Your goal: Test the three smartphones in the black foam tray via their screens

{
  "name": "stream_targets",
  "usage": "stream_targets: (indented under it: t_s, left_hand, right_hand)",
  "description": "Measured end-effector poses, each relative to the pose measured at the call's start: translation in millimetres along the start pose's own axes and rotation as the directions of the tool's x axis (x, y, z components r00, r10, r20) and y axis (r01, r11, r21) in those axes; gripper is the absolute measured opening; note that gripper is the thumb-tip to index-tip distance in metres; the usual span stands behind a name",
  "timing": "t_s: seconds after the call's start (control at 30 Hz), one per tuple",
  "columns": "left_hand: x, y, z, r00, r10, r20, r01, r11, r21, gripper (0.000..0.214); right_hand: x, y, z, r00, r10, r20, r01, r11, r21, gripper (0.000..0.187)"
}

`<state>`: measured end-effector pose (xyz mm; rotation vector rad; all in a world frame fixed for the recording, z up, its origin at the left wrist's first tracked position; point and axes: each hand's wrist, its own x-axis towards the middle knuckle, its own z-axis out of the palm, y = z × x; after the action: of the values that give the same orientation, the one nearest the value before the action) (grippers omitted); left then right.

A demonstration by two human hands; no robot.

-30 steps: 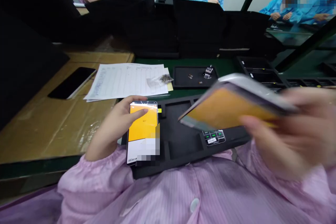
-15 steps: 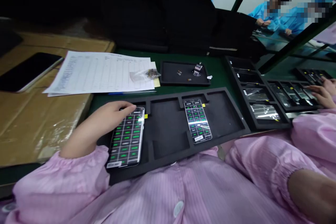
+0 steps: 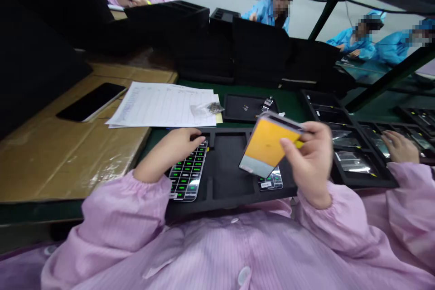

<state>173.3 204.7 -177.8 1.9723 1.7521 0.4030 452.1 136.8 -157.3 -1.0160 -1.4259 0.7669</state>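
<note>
My left hand (image 3: 176,152) is closed on the top end of a phone (image 3: 186,172), whose screen shows a grid of green labels; some fingers are hidden. This phone lies tilted over the left end of a black compartment tray (image 3: 229,163). In my right hand (image 3: 311,158), a second phone (image 3: 267,145) is pinched between thumb and fingers, raised over the tray. Its face is orange with a pale lower band, and it is slightly blurred. Below it, partly covered, a third phone (image 3: 272,180) with a green-label screen sits in the tray.
Behind the tray are printed sheets (image 3: 163,104), a small plastic bag (image 3: 207,108) and a shallow black tray (image 3: 234,106) with tiny parts. A dark phone (image 3: 90,102) lies on cardboard (image 3: 68,154) at left. At right, a co-worker's hand (image 3: 403,147) is over trays of glass panels.
My right hand has come up into view from the lower right, now holding the orange-faced phone over the tray. My left hand stays at its phone. The view has shifted left and up.
</note>
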Motion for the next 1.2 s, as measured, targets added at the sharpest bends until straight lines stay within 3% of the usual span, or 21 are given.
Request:
stream_targets:
  t_s: [0.1,0.17,0.27,0.53,0.77,0.93,1.2]
  left_hand:
    - [-32,30,-8.8,0.975,0.129,-0.178,-0.169,0.958,-0.232,0.045]
    - [-56,51,-13.0,0.949,0.212,-0.232,-0.295,0.858,-0.42,0.042]
    - [-80,74,-12.0,0.907,0.298,-0.297,-0.412,0.776,-0.478,0.044]
    - [-91,94,0.9,0.866,0.27,-0.42,-0.44,0.811,-0.386,0.034]
    - [-101,102,-2.5,0.887,0.256,-0.385,-0.429,0.764,-0.481,0.035]
    - [-103,107,-1.4,0.875,0.26,-0.409,-0.461,0.707,-0.537,0.036]
    - [-107,109,2.0,0.837,0.276,-0.472,-0.491,0.76,-0.426,0.026]
  right_hand:
    - [-4,12,22,0.999,-0.022,-0.028,0.023,0.998,0.058,0.031]
    - [-10,16,32,1.0,-0.016,-0.004,0.017,0.998,0.061,0.031]
    - [-22,13,38,1.0,-0.017,0.005,0.016,0.996,0.082,0.032]
    - [-42,-13,38,0.993,0.059,0.1,-0.083,0.963,0.255,0.032]
    - [-44,-28,36,0.973,0.144,0.18,-0.204,0.901,0.382,0.027]
    - [-47,-29,34,0.981,0.118,0.156,-0.168,0.916,0.365,0.026]
    - [-57,-25,33,0.997,0.028,0.077,-0.045,0.971,0.234,0.031]
